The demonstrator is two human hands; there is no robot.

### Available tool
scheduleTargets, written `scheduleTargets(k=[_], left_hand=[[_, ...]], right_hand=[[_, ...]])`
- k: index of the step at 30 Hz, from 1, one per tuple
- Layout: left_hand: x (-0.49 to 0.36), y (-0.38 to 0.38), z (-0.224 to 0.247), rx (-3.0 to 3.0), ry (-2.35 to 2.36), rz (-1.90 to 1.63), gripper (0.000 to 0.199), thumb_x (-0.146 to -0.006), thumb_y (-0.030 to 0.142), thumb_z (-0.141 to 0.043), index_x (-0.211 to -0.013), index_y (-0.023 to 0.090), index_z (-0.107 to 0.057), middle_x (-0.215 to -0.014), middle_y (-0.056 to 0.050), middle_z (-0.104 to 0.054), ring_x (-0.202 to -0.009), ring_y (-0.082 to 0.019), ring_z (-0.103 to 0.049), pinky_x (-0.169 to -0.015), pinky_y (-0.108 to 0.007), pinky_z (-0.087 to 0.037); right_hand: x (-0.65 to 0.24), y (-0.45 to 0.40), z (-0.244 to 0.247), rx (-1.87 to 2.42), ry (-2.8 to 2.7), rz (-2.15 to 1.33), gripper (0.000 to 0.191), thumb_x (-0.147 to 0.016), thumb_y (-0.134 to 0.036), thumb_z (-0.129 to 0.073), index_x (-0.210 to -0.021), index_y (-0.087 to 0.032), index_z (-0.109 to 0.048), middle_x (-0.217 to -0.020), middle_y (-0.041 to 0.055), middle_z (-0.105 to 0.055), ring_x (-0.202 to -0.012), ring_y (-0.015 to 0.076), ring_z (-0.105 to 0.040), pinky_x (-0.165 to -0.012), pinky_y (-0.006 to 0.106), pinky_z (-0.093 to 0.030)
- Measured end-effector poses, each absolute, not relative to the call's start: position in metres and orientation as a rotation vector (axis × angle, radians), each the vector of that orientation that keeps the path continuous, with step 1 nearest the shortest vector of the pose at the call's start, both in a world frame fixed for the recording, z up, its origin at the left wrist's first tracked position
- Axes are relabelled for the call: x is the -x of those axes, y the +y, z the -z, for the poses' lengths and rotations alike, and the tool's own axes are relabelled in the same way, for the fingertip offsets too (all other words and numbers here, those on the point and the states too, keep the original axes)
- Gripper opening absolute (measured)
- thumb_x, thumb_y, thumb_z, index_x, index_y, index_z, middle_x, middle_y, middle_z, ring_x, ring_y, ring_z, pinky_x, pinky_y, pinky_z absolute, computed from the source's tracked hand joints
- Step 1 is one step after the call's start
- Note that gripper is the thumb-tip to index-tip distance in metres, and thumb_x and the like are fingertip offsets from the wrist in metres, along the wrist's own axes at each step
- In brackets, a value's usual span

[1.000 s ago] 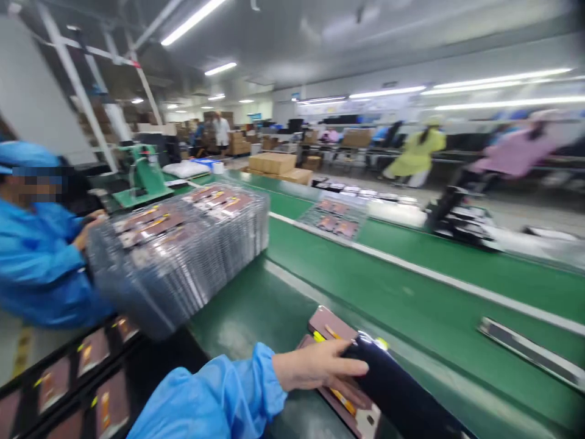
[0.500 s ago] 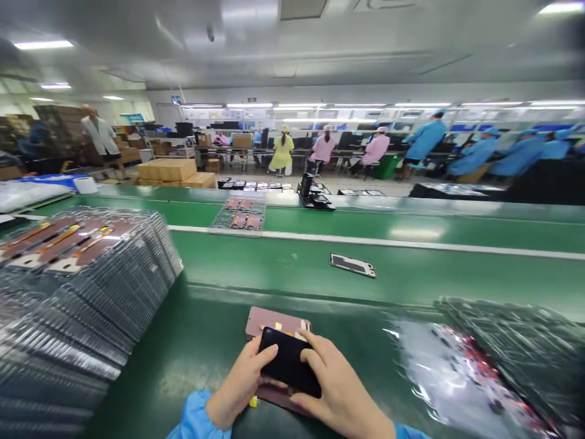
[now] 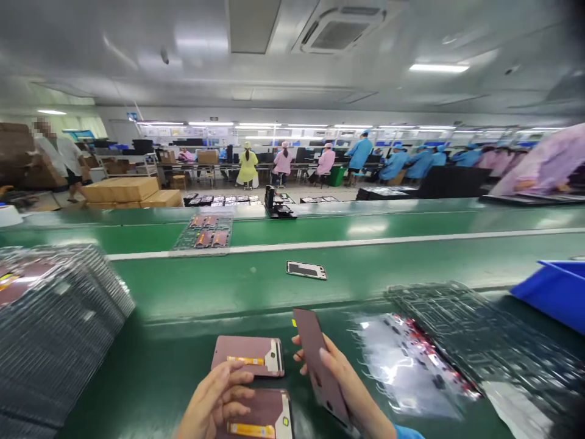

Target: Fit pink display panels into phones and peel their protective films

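Observation:
My right hand grips a phone screen, held tilted and nearly upright, its mauve-brown back showing and a small yellow tab at its upper left edge. To the left, two more screens lie on the green worktop: an upper one and a lower one, each with an orange flex cable and a pale strip at the right end. My left hand is over their left side, fingers apart and holding nothing. Whether its fingertips touch the screens I cannot tell.
Stacked clear trays rise at left. A phone frame and a tray of screens lie on the green belt. Right are a plastic bag with small parts, clear trays and a blue bin. A pink-sleeved person works beyond.
Both hands held a screen black side up; now only my right hand holds one, on edge with its brown back showing. My left hand has let go. The view has turned right.

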State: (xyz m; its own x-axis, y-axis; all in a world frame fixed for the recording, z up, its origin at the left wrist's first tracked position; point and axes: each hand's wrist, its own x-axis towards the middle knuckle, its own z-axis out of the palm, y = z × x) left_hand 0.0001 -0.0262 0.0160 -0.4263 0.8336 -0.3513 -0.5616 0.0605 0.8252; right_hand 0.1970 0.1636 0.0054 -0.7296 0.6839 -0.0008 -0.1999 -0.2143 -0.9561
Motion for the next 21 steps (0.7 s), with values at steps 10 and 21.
scheduleTargets(k=[10,21], left_hand=[[0.086,0.144,-0.069,-1.220,1.829,-1.022,0.056,-0.078,0.063,-0.058,-0.108,0.015,-0.061,-0.103,-0.012,-0.071,-0.088,-0.023,-0.070,-0.072,-0.032,-0.055],[0.119,0.341,-0.007,-1.697,2.184,-0.493,0.084,-0.084,0.042,-0.067,-0.153,0.020,-0.025,-0.162,-0.017,-0.020,-0.147,-0.038,-0.023,-0.116,-0.063,-0.023]], right_hand=[[-0.197,0.193,0.011,0.365,-0.356,-2.642,0.066,-0.079,-0.060,-0.070,-0.115,-0.005,-0.069,-0.108,0.0142,-0.076,-0.077,0.0193,-0.073,-0.064,0.029,-0.060],[-0.174,0.225,0.043,0.194,-0.459,-2.689,0.083,-0.064,-0.075,-0.070,-0.108,-0.004,-0.072,-0.099,0.0147,-0.077,-0.075,0.0230,-0.073,-0.066,0.030,-0.056]])
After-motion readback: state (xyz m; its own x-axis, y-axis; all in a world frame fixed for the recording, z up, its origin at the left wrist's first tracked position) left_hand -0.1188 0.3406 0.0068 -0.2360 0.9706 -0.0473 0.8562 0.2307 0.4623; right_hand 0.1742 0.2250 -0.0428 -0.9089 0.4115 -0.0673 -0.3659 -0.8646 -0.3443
